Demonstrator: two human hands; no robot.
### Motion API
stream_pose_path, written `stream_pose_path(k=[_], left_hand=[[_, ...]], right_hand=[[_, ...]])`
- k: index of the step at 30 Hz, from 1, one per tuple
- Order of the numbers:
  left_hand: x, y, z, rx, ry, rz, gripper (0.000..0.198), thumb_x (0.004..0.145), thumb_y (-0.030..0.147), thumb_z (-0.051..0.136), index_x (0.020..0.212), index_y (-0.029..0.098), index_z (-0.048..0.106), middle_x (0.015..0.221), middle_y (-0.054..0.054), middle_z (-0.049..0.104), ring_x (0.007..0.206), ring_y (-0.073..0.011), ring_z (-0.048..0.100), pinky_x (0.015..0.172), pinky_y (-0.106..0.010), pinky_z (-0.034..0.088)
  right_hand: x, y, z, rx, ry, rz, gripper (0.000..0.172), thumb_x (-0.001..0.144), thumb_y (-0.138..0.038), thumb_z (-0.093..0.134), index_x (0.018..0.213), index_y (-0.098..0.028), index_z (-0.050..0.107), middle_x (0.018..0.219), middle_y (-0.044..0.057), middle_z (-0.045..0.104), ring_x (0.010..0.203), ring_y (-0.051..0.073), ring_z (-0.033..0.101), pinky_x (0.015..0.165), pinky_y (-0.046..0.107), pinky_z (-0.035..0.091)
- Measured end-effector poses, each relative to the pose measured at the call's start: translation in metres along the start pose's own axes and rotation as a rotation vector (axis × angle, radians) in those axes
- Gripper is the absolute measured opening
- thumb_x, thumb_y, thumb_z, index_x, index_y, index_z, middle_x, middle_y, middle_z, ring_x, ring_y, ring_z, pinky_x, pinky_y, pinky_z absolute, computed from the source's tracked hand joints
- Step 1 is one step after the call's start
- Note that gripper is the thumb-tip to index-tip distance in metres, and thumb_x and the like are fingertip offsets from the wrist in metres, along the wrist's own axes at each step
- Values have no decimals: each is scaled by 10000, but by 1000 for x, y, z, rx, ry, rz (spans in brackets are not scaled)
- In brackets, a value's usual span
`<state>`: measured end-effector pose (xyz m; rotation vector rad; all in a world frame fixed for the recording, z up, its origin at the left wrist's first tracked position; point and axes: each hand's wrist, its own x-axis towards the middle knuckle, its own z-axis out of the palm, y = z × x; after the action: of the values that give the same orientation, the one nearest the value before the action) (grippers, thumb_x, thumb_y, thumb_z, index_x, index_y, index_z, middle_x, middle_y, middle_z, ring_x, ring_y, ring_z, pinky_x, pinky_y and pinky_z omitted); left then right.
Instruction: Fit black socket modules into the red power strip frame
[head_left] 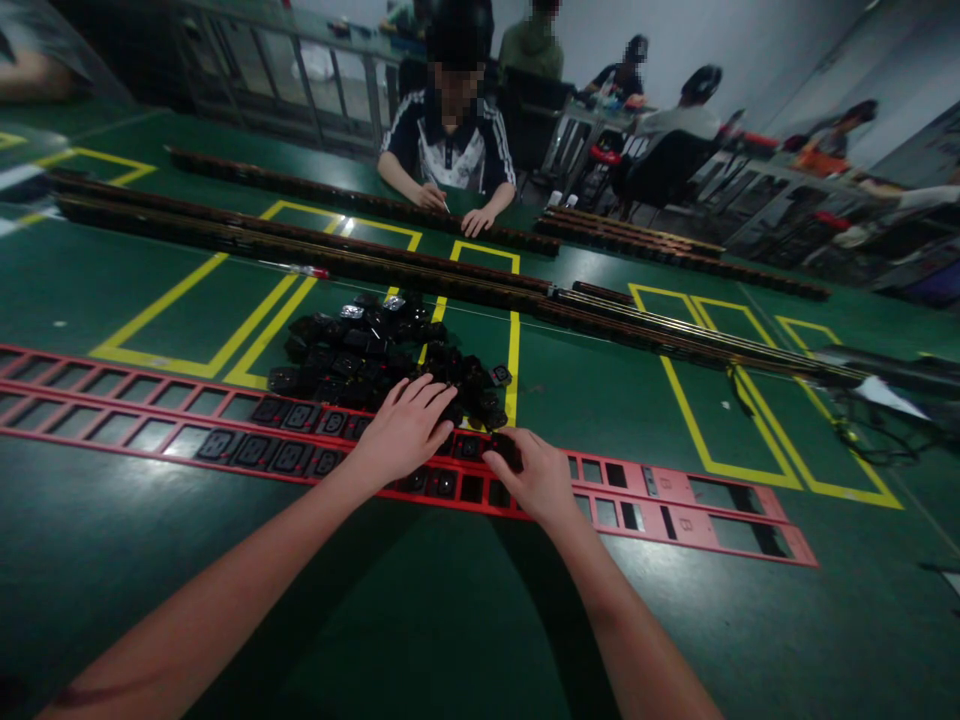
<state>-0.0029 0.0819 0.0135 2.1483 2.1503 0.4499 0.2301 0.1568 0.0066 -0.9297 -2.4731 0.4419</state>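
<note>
Two long red frames (735,545) with rows of square openings lie side by side across the green table. Black sockets (289,452) fill several openings in their middle part. My left hand (405,425) rests palm down over the frames at the near edge of a heap of loose black sockets (352,345), its fingers spread. My right hand (536,475) is curled at the upper frame, thumb and fingers around a dark piece, probably a socket, partly hidden by them. Openings to the right of that hand show no sockets.
Long dark strips (300,240) cross the table beyond the heap, with a red-handled tool (311,271) beside them. Yellow tape outlines (514,350) mark the green surface. Across the table a person (450,130) works at another strip. Cables (862,440) lie at right.
</note>
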Motion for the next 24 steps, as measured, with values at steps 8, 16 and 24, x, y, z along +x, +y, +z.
stream_pose_path(k=[8, 16, 24], left_hand=[[0, 0, 0, -5, 1, 1, 506, 1027, 380, 406, 1494, 198, 473, 1528, -71, 528, 1496, -277, 358, 1255, -523, 267], [-1, 0, -1, -8, 5, 2, 513, 1028, 380, 397, 1498, 190, 474, 1524, -84, 532, 1492, -279, 362, 1251, -533, 274], [0, -2, 1, -5, 10, 11, 509, 1028, 386, 392, 1496, 204, 474, 1524, -82, 532, 1494, -285, 362, 1250, -536, 270]], right_hand=[[1, -1, -1, -52, -20, -92, 346, 947, -470, 653, 1110, -165, 653, 976, 92, 717, 888, 239, 693, 723, 332, 521], [3, -3, -2, -80, -20, -149, 351, 981, -485, 599, 1070, -149, 647, 942, 93, 693, 871, 230, 663, 722, 332, 504], [4, -5, -4, -152, -71, -100, 336, 945, -488, 652, 1059, -175, 695, 962, 95, 660, 899, 229, 620, 734, 338, 495]])
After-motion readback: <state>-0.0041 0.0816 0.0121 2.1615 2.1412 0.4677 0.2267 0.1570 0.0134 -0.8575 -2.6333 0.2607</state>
